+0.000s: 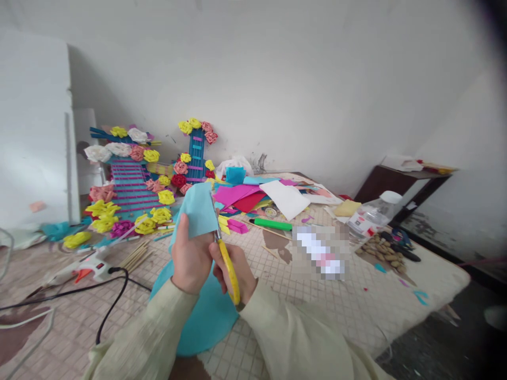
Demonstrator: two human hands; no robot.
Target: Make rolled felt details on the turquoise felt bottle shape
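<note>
My left hand (pixel 191 258) grips a folded piece of light blue paper (pixel 197 208), thumb in front of it and the other fingers hidden behind. Closed around the yellow handles of a pair of scissors (pixel 227 266), my right hand (pixel 240 269) sits just right of my left. The scissor blades point up and lie along the right edge of the paper. Below my wrists, a larger rounded sheet of blue paper (pixel 209 322) hangs or lies over the table; whether it joins the held piece is hidden by my hands.
Flower-covered stick structures (pixel 134 182) stand at the back left. A glue gun (pixel 93 268) with a black cord lies at left. Coloured paper sheets (pixel 241 198) are piled at the back, near a green marker (pixel 273 224). At right are a plastic bottle (pixel 372 216) and peanuts (pixel 382 250).
</note>
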